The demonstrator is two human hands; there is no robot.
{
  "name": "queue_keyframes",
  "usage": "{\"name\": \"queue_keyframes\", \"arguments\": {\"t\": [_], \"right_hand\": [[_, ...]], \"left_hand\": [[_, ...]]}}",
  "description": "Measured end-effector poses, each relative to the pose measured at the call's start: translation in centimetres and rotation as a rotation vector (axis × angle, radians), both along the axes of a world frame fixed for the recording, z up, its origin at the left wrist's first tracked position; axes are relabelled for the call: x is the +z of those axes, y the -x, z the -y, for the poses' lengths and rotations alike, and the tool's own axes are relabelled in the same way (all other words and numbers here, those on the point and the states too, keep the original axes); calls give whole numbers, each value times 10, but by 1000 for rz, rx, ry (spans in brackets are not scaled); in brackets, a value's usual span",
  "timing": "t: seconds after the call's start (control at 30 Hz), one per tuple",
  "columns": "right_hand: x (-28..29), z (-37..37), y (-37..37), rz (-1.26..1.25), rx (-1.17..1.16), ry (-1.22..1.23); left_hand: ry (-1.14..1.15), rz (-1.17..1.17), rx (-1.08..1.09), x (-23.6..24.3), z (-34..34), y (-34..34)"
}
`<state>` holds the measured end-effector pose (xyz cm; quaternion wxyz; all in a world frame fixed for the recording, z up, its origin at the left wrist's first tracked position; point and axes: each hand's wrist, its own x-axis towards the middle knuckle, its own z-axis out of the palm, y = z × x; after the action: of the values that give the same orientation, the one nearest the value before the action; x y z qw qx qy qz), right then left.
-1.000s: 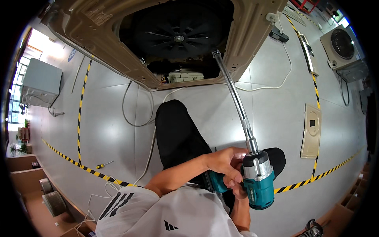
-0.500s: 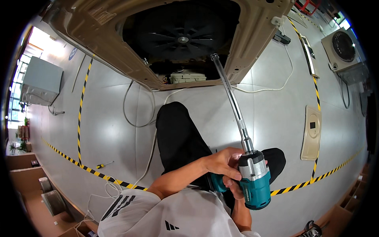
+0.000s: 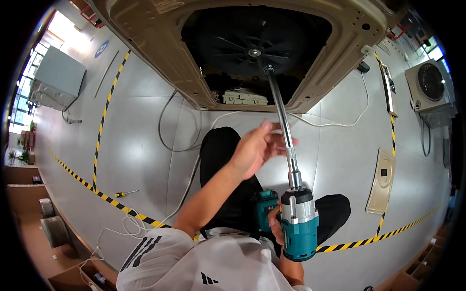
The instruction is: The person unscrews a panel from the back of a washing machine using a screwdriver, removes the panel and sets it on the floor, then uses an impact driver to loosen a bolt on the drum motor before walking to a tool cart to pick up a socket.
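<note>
My right hand (image 3: 275, 225) is closed around the handle of a teal and black cordless impact wrench (image 3: 300, 233). A long chrome extension bar (image 3: 281, 109) runs from its nose, with a socket (image 3: 269, 70) at the far end. The socket is close below the central bolt (image 3: 254, 53) of a black ribbed disc (image 3: 223, 41); it looks apart from the bolt. My left hand (image 3: 255, 150) is beside the bar, slightly blurred, its fingers apart and reaching behind the bar without visibly gripping it. The disc is inside a tan metal appliance housing (image 3: 318, 80) that has a large opening.
On the grey floor, cables (image 3: 335, 124) curl near the housing. A screwdriver (image 3: 127, 193) lies at left by yellow-black tape (image 3: 99, 140). A tan panel (image 3: 381, 184) and another appliance (image 3: 428, 85) are on the right; a grey cabinet (image 3: 58, 80) stands at left.
My left hand has left the wrench body and moved forward to the bar. The wrench has shifted slightly left, and the socket is now nearer the disc's central bolt. The view has shifted too.
</note>
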<state>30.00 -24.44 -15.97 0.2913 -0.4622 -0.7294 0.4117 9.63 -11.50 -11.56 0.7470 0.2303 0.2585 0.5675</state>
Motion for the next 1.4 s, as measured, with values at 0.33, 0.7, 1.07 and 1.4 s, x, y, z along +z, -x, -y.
{"name": "queue_keyframes", "arguments": {"t": [0.33,0.7,1.07,1.4], "right_hand": [[4,6,-8,-971,18,619],[18,-1,-4,-764,-37,390],[11,-6,11,44,32,105],[-43,1,30,45,19,235]], "left_hand": [[34,227,221,16,-38,18],[51,281,244,8,-57,4],[101,366,225,12,-64,14],[103,527,199,2,-84,33]]}}
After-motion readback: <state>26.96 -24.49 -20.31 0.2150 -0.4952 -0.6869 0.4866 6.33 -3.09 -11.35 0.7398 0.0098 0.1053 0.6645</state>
